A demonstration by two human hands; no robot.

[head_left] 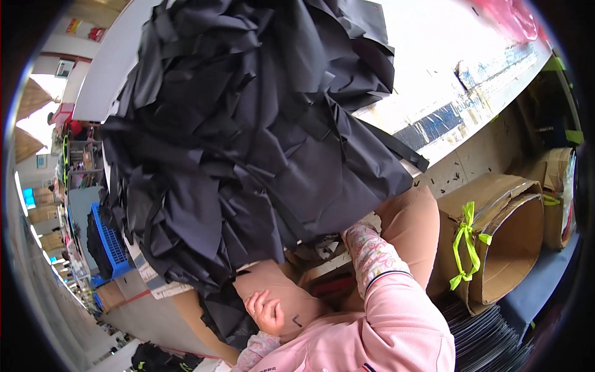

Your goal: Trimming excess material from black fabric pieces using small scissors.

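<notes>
A large heap of black fabric pieces (248,136) covers the white table (427,37) in front of me and hangs over its near edge toward my lap. My left hand (266,312) rests by my thigh, its fingers loosely curled but apart, with nothing visible in them. Beside it, more black cloth (228,319) droops down. My right forearm in a floral sleeve (374,251) reaches forward beneath the overhanging fabric, which hides the hand, so what it touches cannot be seen. A black strap (403,152) sticks out from the heap's right side.
To my right stands an open cardboard box (508,248) with a yellow-green tie (466,248), beside a stack of thin black items (486,341). Pink plastic (511,18) lies at the table's far right. A blue crate (110,239) is off to the left.
</notes>
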